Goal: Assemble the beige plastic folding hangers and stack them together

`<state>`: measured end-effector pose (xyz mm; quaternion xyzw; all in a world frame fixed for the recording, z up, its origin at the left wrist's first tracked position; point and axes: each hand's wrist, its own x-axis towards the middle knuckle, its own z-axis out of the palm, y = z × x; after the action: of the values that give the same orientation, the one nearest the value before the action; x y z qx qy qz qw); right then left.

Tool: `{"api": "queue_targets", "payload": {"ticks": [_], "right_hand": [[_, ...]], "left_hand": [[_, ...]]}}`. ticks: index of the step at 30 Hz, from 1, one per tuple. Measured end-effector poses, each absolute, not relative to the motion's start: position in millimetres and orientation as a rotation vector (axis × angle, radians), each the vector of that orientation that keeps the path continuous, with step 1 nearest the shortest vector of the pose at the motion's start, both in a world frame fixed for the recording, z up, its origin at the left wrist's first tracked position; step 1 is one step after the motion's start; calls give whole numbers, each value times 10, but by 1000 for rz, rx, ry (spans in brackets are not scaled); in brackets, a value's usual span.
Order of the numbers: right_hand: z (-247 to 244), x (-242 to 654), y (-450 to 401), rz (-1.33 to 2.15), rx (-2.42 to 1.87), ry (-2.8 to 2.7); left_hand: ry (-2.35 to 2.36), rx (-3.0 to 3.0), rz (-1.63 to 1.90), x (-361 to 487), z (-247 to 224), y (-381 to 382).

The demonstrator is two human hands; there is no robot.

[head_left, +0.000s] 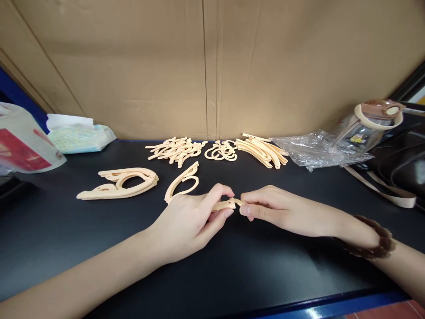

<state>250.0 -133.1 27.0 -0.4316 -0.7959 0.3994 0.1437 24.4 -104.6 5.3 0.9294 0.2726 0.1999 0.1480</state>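
Note:
My left hand (189, 221) is closed around a beige plastic hanger arm (226, 205), whose end with a small hole sticks out to the right. My right hand (282, 210) pinches a thin, curved beige plastic piece (238, 202) that meets this end; most of it is hidden by the fingers. Just beyond my left hand lies a hanger arm with a curved hook (182, 179). Further left, folded hangers (133, 192) lie together on the black table (212, 283).
Along the back are piles of small curved pieces (177, 149), hooks (222, 151) and long hanger arms (262, 151). Clear plastic wrap (315, 148) and a bottle (360, 128) stand right, beside a black bag (395, 164). At left are a tissue pack (81, 138) and a white-red roll (28, 141).

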Motion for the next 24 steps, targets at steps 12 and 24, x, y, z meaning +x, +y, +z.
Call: {"api": "queue_targets", "payload": {"ticks": [12, 24], "right_hand": [[306, 2427, -1419, 932, -1336, -2280], [304, 2432, -1434, 982, -1261, -2294]], "left_hand": [[819, 2672, 579, 226, 82, -1036], [771, 2657, 583, 213, 42, -1024]]}}
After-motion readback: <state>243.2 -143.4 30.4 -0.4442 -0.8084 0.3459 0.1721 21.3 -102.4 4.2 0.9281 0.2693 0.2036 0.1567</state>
